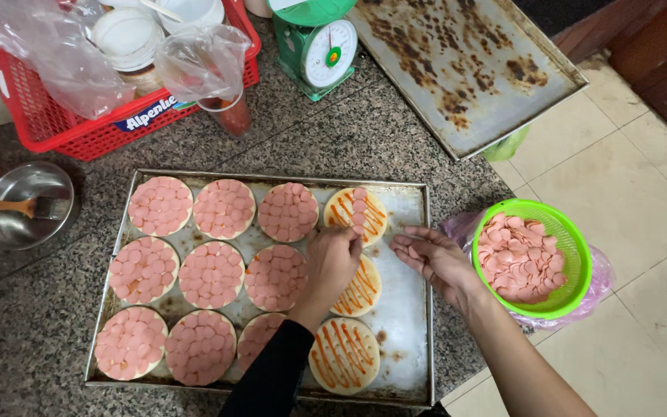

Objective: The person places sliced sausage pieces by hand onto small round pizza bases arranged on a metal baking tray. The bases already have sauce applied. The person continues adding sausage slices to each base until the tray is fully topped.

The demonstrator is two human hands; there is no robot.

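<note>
Head view, looking down on a speckled stone counter [287, 139]; a metal baking tray [407, 309] lies on it, near the counter's front edge, carrying twelve small round dough bases in three rows of four

Progress: nine bases, filling the three left columns, are fully covered with pink sausage slices [211, 275]; the right column is unfinished; the top-right base [357, 216] shows orange sauce stripes and one line of slices down its middle; the middle-right base [360, 287] and the bottom-right base [344, 357], at the tray's front right corner, carry sauce only, no slices visible; judged roughly three quarters done, about three bases left to cover

Left hand [332, 259]: dark sleeve, reaching over the tray, fingers pinched together at the lower edge of the top-right base, apparently on a slice there; the slice itself is not clearly separable from the rest

Right hand [430, 256]: bare forearm, over the tray's right rim, palm up, fingers loosely cupped; whether slices rest in the palm I cannot tell

Supply: green plastic colander [557, 309] of slices just off the counter's right edge, on a plastic bag, beside the right wrist

Elsewhere: green scale [316, 50], scorched bare tray [465, 69], red basket [48, 123], steel bowl with brush [21, 205] at the left edge
</note>
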